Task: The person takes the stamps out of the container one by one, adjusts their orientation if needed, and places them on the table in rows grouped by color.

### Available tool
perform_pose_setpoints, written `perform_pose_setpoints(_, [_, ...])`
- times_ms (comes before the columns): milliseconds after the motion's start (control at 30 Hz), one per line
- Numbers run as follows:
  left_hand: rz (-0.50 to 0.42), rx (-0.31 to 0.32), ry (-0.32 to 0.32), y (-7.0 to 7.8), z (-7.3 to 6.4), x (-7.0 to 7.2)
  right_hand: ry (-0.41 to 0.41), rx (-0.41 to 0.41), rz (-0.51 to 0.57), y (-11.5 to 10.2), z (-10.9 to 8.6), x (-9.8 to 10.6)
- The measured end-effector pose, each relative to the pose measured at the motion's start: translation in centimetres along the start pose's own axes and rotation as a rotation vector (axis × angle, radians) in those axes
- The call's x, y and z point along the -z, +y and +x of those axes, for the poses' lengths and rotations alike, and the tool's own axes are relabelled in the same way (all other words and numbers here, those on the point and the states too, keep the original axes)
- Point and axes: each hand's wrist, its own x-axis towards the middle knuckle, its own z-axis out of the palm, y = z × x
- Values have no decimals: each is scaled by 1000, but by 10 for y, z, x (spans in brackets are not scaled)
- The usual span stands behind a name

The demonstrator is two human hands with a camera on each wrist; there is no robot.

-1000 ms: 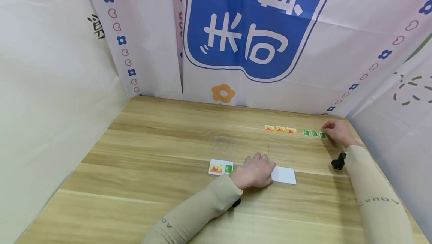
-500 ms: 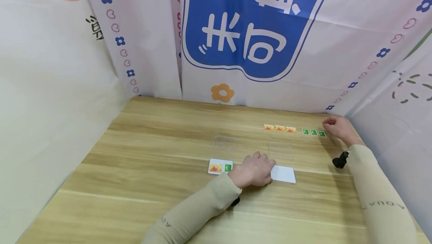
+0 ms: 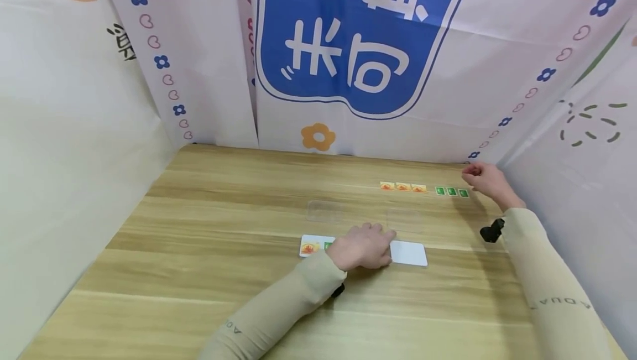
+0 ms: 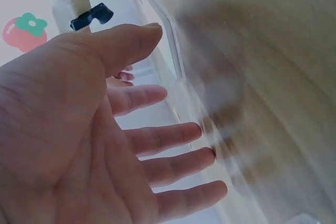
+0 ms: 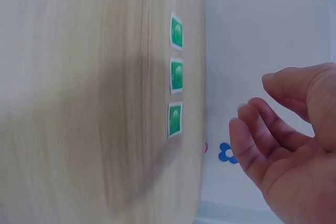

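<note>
Both hands reach over the wood-grain worktop (image 3: 199, 216) from beige sleeves (image 3: 552, 282). The left hand (image 3: 365, 246) stays low in the middle, its fingers straight and spread, gripping nothing. Its thumb side lies right at the left edge of the blank white card (image 3: 408, 253); whether it touches the card, I cannot tell. On the hand's other side lies the printed white card (image 3: 320, 238), flat, its right end hidden behind the wrist. It bears an orange picture on the left and a green one on the right.

The right hand (image 3: 487, 180) is raised at the far right, thumb and fingers loosely bent with a gap between them, and nothing shows in its grasp. It is nearest to the three green pieces (image 3: 452, 191), white-edged and set in a row on the worktop, and it is apart from them. Left of these, in line, lie the three orange pieces (image 3: 403, 187).

Between the rows and the cards lie two faint clear sheets (image 3: 323, 211), one behind each card. Behind the worktop hangs a pale cloth (image 3: 214, 50) with a blue panel (image 3: 278, 22) of white characters and an orange flower (image 3: 305, 137).
</note>
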Motion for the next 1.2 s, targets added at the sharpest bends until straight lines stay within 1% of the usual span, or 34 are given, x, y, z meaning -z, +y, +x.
perform_pose_setpoints(167, [-12,-17,-5,-6,-4,5,-10,11,-3,-11,-4,-2])
perform_pose_setpoints(300, [-24,-11,-2,-12,-6,9,2,23,-24,-16,-6,-1])
perform_pose_setpoints(433, [-58,-8,-13,-18,-8,12,17,26,-44,-18,-9,-2])
perform_pose_setpoints(567, [-71,7,-24,-23,-11,15,45,67,-47,-22,-11,-6])
perform_pose_setpoints(667, [-62,20,-25,-25,-12,16,73,116,-48,-26,-13,-10])
perform_pose_setpoints(733, [-59,23,-23,-26,-13,16,82,131,-44,-29,-13,-12])
perform_pose_setpoints(833, [-70,21,-20,-28,-13,16,87,123,-44,-34,-16,-15])
perform_pose_setpoints(1000, [-89,19,-19,-33,-13,15,70,101,-20,-42,-17,-19])
perform_pose_setpoints(1200, [-76,18,-15,-38,-16,14,57,105,10,-53,-18,-29])
